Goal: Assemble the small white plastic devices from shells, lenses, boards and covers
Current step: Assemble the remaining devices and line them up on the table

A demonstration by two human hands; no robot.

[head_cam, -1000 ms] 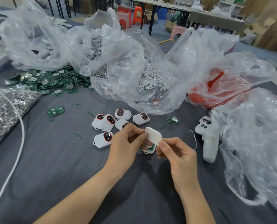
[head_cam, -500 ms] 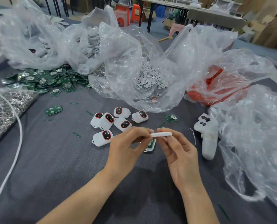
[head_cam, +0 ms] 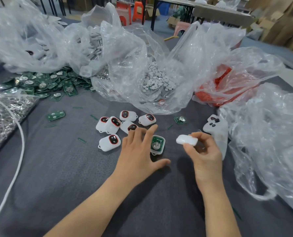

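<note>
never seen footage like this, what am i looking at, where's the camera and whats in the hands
There is no machine here: a person works with bare hands, and the one camera sits on their head, looking forward and down. The left hand is spread open beside an open shell with a green board in it, lying on the grey table. The right hand pinches a white cover. Behind the left hand lie closed white devices; further back, a heap of loose boards and clear bags of parts.
</note>
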